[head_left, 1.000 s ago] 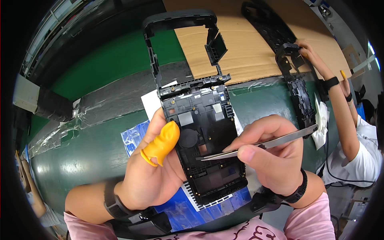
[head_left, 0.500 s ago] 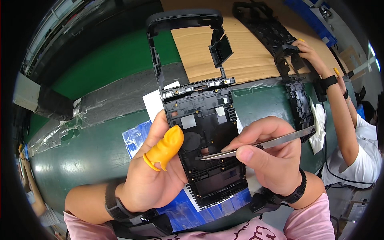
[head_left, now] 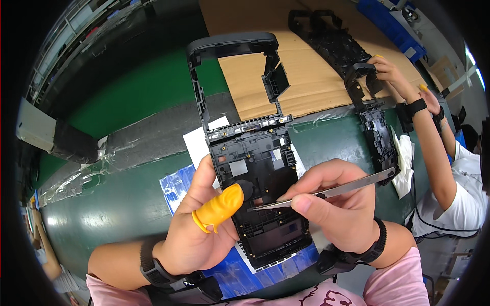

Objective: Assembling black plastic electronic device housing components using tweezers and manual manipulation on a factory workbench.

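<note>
My left hand (head_left: pixel 204 224), with a yellow finger cot (head_left: pixel 220 206) on its thumb, grips a black plastic housing (head_left: pixel 265 183) by its left edge. The housing has an open frame with a handle-like bar at its far end, and small brass inserts dot its inner face. Under the thumb tip lies a round black disc (head_left: pixel 246 189), partly covered. My right hand (head_left: pixel 334 204) pinches metal tweezers (head_left: pixel 352 186) between thumb and fingers. Their tips sit over the lower middle of the housing, near a small opening; whether they touch it or hold anything is too small to tell.
Beneath the housing, a blue plastic-covered sheet (head_left: pixel 270 278) lies on the green table (head_left: pixel 112 188). Brown cardboard (head_left: pixel 245 76) covers the far side. At right, a co-worker's hand (head_left: pixel 390 74) is at another black housing (head_left: pixel 378 132), beside white tissue (head_left: pixel 404 168). A further housing (head_left: pixel 337 46) lies behind.
The housing has come slightly down and left in the view, tilting a little. My left thumb has slid inward onto the round disc. The tweezers have shifted slightly down and left with the housing.
</note>
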Demonstrator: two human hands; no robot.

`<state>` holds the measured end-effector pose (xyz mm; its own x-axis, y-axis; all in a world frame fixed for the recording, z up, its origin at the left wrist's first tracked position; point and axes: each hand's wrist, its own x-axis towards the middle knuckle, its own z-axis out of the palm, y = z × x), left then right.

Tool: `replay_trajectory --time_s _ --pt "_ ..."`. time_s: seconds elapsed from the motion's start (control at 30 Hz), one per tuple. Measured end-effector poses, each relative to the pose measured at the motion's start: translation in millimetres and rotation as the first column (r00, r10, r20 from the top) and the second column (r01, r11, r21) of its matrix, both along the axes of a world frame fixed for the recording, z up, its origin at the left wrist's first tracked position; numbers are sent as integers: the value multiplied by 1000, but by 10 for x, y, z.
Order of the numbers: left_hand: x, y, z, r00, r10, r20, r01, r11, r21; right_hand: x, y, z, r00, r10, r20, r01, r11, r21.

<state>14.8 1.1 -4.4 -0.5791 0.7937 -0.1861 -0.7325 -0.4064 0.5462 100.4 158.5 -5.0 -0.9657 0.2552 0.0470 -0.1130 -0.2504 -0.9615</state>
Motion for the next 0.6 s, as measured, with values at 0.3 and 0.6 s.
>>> replay_trajectory --time_s 0.3,0.6 --pt "-16 50 35 964 58 -260 -104 981 -164 -5 2 69 1000 -15 27 16 1000 -17" --pt "-1551 -198 33 674 292 -678 -607 742 -284 45 -2 89 989 127 -75 -140 971 -193"
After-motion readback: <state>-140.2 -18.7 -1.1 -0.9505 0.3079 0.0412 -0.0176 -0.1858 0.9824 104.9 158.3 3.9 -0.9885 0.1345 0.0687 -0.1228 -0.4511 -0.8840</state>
